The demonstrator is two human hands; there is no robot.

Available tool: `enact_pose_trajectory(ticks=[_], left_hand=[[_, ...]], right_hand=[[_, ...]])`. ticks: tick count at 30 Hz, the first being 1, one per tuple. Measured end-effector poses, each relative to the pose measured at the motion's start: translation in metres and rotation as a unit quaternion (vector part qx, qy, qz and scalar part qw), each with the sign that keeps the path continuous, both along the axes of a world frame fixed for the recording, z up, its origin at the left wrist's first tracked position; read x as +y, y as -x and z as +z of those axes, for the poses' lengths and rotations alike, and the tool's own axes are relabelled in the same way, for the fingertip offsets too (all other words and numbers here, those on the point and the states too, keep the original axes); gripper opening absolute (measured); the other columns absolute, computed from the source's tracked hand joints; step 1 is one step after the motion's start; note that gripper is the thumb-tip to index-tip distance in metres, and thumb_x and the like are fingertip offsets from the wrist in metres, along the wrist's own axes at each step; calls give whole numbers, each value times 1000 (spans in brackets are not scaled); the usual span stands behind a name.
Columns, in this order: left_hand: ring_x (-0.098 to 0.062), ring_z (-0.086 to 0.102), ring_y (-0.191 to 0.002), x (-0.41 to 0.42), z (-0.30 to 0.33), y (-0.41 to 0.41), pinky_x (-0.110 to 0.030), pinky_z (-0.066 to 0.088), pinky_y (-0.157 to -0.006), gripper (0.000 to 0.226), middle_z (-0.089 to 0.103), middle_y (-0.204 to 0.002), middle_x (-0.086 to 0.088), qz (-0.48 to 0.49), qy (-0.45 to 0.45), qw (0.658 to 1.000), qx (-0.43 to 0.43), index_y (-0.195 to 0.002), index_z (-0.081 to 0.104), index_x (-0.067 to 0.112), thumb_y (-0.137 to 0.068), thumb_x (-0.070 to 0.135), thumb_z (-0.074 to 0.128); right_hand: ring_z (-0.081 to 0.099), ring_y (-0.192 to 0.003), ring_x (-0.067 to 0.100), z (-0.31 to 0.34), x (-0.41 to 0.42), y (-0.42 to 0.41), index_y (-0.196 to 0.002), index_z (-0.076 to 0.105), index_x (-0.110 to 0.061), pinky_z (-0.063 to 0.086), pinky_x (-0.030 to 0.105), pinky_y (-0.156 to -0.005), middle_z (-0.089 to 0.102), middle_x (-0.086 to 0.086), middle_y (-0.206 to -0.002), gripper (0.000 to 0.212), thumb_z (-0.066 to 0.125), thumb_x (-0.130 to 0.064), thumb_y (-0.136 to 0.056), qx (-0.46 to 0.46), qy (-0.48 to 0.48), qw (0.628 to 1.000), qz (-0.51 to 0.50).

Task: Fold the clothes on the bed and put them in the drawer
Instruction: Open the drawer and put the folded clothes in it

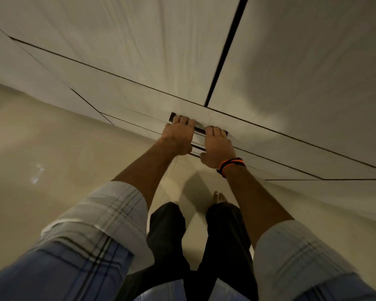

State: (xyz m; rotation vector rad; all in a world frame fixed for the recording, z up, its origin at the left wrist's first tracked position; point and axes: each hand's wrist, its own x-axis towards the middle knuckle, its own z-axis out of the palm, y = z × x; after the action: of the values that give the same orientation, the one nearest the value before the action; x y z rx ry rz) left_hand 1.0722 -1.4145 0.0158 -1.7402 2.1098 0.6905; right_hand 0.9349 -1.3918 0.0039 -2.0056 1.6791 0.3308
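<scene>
Left hand and right hand curl side by side over the dark handle of the drawer, which appears closed. No clothes visible near the grip; stowing evidently remains.

The person wears a light checked shirt with sleeves rolled up to the elbows, dark trousers, and a black and orange wristband on the right wrist; the feet are bare.
</scene>
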Motion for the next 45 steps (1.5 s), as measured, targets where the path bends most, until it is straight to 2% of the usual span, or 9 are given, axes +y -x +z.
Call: enact_pose_trajectory(ticks=[11, 17, 21, 24, 27, 32, 35, 41, 45], left_hand=[[-35, 27, -142, 41, 0, -8, -52, 27, -115, 74, 32, -151, -16, -21, -22, 999, -19, -146, 28, 12, -86, 26, 69], [-33, 34, -139, 69, 10, -16, -53, 29, -114, 67, 39, -148, -13, -2, -54, 998, -11, -143, 33, 12, -88, 27, 68], [-28, 53, -118, 80, 35, -7, -43, 40, -103, 38, 59, -126, -10, 15, 18, 1000, -3, -126, 53, 12, -92, 27, 62], [-24, 58, -108, 93, 61, -2, -38, 47, -95, 32, 65, -115, -8, 20, 87, 996, 17, -122, 58, 14, -92, 23, 62], [-25, 53, -117, 103, 82, 2, -38, 45, -99, 41, 60, -125, -9, -1, 122, 991, 50, -129, 53, 15, -89, 18, 64], [-33, 22, -144, 102, 101, 3, -48, 23, -118, 80, 23, -155, -15, -58, 68, 996, 2, -149, 26, 15, -84, 24, 70], [-33, 18, -146, 104, 101, -2, -49, 17, -120, 89, 22, -156, -15, -75, 38, 996, -10, -152, 17, 14, -83, 23, 71], [-35, 16, -147, 102, 107, 2, -51, 19, -120, 93, 19, -157, -17, -79, 34, 996, -16, -152, 16, 13, -81, 27, 74], [-33, 14, -148, 109, 105, -2, -50, 20, -119, 93, 17, -159, -14, -74, 14, 997, -12, -153, 14, 14, -82, 27, 74]], right_hand=[[37, -134, 29, 1, 49, -11, -145, 33, -8, 34, 40, -115, 40, 13, -146, 79, 74, -17, -78, -27, 0, 999, -32], [20, -148, 30, 6, 88, -11, -154, 18, -7, 16, 43, -124, 25, 13, -158, 90, 70, -13, -81, -29, -16, 999, 5], [15, -150, 30, 20, 110, -5, -155, 16, -8, 17, 42, -121, 19, 14, -161, 84, 64, -11, -86, -33, -25, 999, 5], [18, -149, 29, 40, 126, 5, -154, 20, -6, 22, 41, -119, 23, 14, -160, 77, 60, -11, -89, -32, -18, 999, -2], [22, -147, 30, 62, 139, 12, -152, 23, -5, 25, 42, -117, 27, 14, -157, 76, 61, -10, -86, -42, -10, 999, -27], [26, -145, 31, 103, 142, 21, -151, 25, -7, 27, 44, -117, 29, 15, -156, 78, 66, -12, -86, -38, 11, 997, -59], [32, -140, 31, 114, 141, 29, -150, 27, -8, 31, 43, -115, 35, 14, -151, 75, 65, -12, -86, -33, 24, 997, -73], [37, -133, 31, 130, 144, 54, -146, 35, -7, 36, 41, -112, 39, 16, -144, 64, 63, -13, -89, -16, 54, 993, -105], [34, -135, 34, 131, 155, 71, -144, 35, -5, 35, 43, -114, 32, 17, -146, 67, 64, -8, -84, 9, 54, 993, -104]])
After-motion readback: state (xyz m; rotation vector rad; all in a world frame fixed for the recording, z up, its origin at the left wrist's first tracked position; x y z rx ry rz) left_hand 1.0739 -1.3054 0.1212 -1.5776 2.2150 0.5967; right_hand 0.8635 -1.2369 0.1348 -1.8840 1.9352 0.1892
